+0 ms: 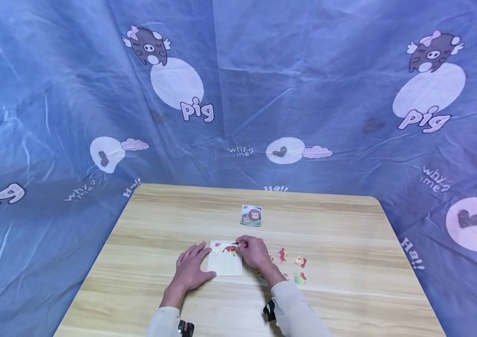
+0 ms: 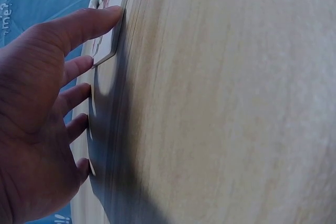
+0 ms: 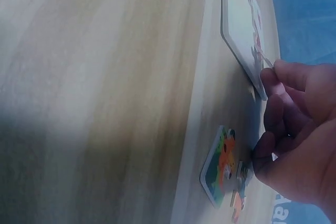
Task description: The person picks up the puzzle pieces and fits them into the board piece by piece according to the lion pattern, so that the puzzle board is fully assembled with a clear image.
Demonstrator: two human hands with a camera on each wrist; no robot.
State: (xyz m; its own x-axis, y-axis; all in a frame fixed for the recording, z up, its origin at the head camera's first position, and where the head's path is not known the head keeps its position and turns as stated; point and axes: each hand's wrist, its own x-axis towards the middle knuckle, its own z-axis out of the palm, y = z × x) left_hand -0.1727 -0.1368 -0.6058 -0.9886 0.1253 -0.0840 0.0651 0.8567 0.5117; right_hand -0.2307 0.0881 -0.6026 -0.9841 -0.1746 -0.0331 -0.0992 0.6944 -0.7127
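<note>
A white puzzle board (image 1: 226, 266) lies on the wooden table, with joined picture pieces (image 1: 229, 249) along its far side. My left hand (image 1: 191, 269) rests spread at the board's left side. In the left wrist view its thumb (image 2: 97, 23) and index finger touch the board's edge. At the far right corner, my right hand (image 1: 254, 251) pinches a puzzle piece (image 3: 266, 60) between thumb and index finger, its edge tilted over the board. The fingers hide most of this piece. The other right fingers curl under the palm.
Loose puzzle pieces lie right of the board, among them a green and orange one (image 1: 299, 278) and a red one (image 1: 282, 255); the right forearm partly covers several. A lion picture card (image 1: 251, 216) lies beyond the board. Blue printed cloth (image 1: 242, 117) hangs around the table.
</note>
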